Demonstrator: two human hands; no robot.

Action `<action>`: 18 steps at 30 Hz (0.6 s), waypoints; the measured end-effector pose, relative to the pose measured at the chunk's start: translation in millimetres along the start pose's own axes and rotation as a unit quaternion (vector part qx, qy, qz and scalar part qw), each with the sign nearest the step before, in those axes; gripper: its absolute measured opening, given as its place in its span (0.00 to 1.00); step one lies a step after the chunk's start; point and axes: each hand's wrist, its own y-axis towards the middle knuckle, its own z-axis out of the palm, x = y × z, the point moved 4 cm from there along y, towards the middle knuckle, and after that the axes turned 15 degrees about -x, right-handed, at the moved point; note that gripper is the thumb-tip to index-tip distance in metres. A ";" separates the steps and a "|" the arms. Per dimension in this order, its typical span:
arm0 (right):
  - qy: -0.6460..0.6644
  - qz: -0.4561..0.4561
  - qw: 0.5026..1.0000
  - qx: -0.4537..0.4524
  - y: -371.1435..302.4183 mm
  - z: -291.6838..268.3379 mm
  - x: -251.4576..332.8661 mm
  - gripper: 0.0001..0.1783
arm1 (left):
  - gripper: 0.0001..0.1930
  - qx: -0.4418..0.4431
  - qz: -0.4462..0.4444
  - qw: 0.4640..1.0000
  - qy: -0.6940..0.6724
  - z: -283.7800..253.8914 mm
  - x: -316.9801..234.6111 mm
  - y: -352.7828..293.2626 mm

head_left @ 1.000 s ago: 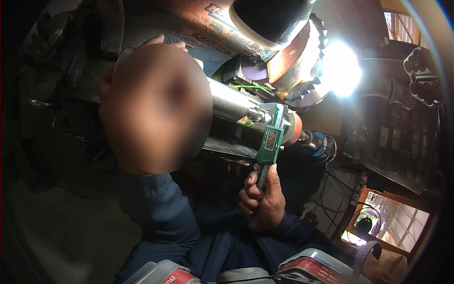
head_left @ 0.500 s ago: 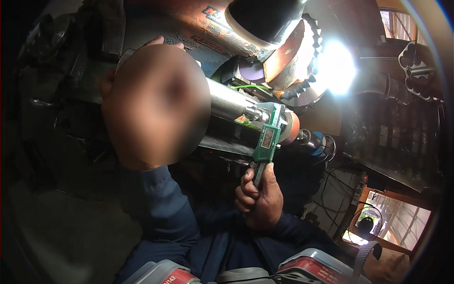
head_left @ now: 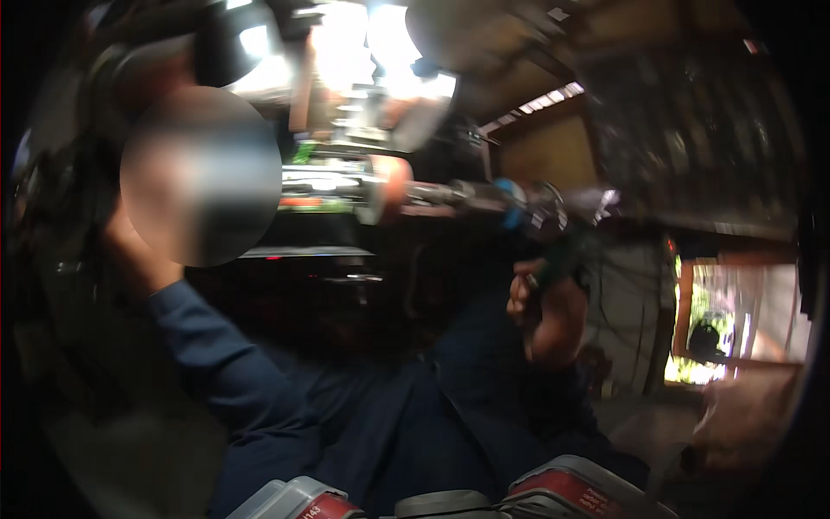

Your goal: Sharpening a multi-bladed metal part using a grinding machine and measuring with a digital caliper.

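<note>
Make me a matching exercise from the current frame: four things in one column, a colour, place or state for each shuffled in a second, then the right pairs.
1. Right hand
2. Left sleeve
3. Disc
4. Bright window opening

A. Mostly orange-red
B. Near the picture's right edge
C. Holding a blurred dark green tool
D. Dark blue

Pairs: 1-C, 2-D, 3-A, 4-B

Heavy motion blur, deep shadow, white glare (head_left: 344,48) at top, daylit opening (head_left: 722,303) at right, dark rim
</note>
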 end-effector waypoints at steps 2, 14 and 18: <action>-0.067 0.071 0.991 -0.094 6.1 -55.9 2.3 0.23 | 0.11 -0.004 0.036 0.999 0.030 -8.5 7.5 7.6; -0.125 -0.157 0.831 -0.519 -25.9 -428.4 -12.1 0.23 | 0.16 0.096 0.091 0.989 0.065 8.9 102.2 44.9; -0.403 -0.019 0.699 -0.591 -39.9 -543.5 -106.9 0.30 | 0.15 0.114 0.089 0.987 0.071 5.7 142.4 58.7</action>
